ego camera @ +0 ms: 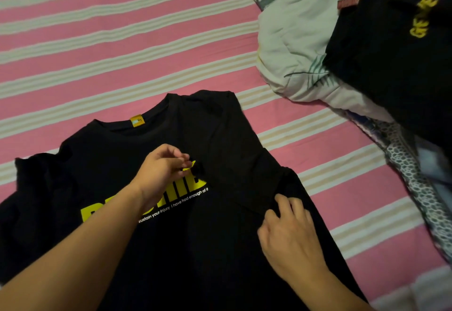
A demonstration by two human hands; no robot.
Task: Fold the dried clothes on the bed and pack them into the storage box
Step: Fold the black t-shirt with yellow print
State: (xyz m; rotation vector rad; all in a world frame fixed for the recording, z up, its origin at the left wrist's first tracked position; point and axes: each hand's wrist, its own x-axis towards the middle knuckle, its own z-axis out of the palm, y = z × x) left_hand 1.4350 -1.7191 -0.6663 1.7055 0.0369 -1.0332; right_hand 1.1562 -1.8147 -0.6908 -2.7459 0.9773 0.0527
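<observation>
Tee (171, 249): flat on sheet (122, 41), face up, right side folded inward.
L hand (159, 171): I see it pinching fold edge mid-chest.
R hand (291, 232): fingers curled onto sleeve crease.
Tip: I'd keep crease straight, smooth toward hem.
Pile (391, 66): right of tee.

The left hand (161, 166) reaches forward, fingertips pinched together. The right hand (291, 235) lies nearer, fingers curled down.
</observation>
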